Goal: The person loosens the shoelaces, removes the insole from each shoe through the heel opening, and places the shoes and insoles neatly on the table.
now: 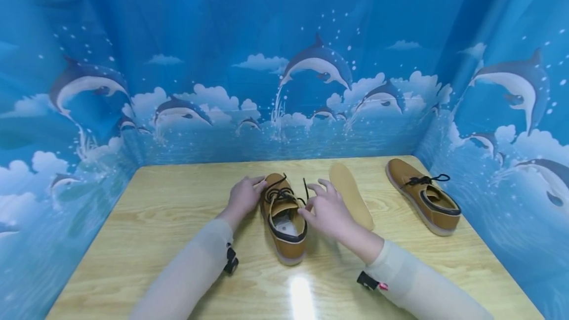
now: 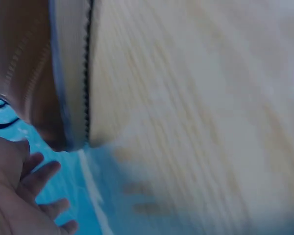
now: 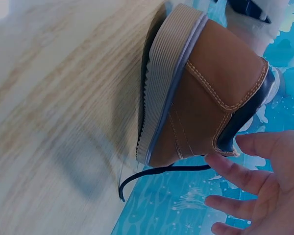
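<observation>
A brown lace-up shoe [image 1: 289, 248] with a dark collar and black laces [image 1: 279, 194] stands on the table, toe pointing away. My left hand [image 1: 243, 195] is at its toe, on the left side; in the left wrist view the fingers [image 2: 41, 178] spread loosely beside the shoe. At the collar's right side is my right hand [image 1: 326, 210], thumb and index finger apart around the collar's edge in the right wrist view, other fingers extended. One lace end [image 3: 161, 170] sticks out near that index fingertip. A pale insole or lining shows inside the shoe.
A tan insole [image 1: 351, 195] lies flat on the wooden table [image 1: 178, 211], just beyond my right hand. Farther right stands a matching brown shoe [image 1: 422, 196] with its laces tied. A blue dolphin-print curtain [image 1: 222, 38] encloses the back and sides.
</observation>
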The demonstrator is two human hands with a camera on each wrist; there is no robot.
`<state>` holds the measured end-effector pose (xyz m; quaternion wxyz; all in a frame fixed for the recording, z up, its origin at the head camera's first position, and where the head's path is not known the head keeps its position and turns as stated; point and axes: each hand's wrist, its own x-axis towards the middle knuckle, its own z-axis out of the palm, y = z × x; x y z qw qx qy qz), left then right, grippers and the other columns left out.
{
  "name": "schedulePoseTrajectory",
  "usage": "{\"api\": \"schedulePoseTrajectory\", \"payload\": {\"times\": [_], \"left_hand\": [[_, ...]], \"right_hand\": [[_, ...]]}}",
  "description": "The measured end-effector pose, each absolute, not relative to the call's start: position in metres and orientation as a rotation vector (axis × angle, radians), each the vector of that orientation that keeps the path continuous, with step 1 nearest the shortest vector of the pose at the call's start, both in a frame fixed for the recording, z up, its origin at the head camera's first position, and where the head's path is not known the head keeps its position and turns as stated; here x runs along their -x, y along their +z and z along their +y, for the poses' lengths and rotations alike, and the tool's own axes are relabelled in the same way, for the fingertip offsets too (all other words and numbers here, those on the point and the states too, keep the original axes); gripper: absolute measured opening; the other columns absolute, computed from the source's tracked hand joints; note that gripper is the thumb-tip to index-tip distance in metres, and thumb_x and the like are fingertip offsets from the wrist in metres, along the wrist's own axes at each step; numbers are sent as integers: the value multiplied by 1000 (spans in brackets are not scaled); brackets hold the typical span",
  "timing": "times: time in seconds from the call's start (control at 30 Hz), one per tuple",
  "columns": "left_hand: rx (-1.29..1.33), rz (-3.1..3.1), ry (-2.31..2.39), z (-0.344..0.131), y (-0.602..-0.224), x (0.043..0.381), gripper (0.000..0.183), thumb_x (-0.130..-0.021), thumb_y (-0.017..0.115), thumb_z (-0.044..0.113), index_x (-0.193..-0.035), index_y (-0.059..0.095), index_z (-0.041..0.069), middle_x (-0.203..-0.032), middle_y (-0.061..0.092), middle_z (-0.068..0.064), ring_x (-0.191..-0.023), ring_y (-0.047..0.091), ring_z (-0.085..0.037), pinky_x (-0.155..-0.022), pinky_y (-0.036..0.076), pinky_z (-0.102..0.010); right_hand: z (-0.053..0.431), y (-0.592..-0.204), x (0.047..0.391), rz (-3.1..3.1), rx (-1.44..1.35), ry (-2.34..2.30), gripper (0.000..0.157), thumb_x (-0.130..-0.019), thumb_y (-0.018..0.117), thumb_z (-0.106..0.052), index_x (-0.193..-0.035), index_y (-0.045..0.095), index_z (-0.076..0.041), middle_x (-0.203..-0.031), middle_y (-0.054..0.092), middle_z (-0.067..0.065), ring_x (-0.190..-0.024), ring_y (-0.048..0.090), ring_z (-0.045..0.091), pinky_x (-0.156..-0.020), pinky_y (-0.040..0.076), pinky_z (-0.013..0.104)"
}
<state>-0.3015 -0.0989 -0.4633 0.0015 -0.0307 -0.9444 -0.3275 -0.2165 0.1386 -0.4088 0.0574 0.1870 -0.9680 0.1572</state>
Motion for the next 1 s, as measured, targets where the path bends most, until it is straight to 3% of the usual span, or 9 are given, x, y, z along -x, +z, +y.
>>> {"api": "schedulePoseTrajectory", "payload": {"times": [0.4,0.63,1.0], "left_hand": [[76,-2964,-874,-92,-442,266,44,-105,50,41,-140,60,17,-140,58,-14,-144,34,-41,-117,25,-58],[139,-2999,-813,-86,-453,267,39,-107,47,32,-139,62,15,-140,59,-11,-142,36,-44,-114,28,-61],[157,-2987,-837,-88,-461,273,37,-107,47,30,-138,62,17,-141,58,-10,-144,33,-43,-116,26,-61]], "right_hand": [[140,-408,219,-2934,-579,454,22,-90,74,-39,-72,74,-25,-147,52,11,-144,30,40,-115,25,64],[138,-411,216,-2932,-611,476,21,-89,75,-35,-71,73,-24,-146,53,13,-143,31,41,-111,30,65],[132,-414,214,-2951,-602,521,22,-89,76,-35,-70,72,-24,-149,50,11,-146,27,39,-114,25,65]]}}
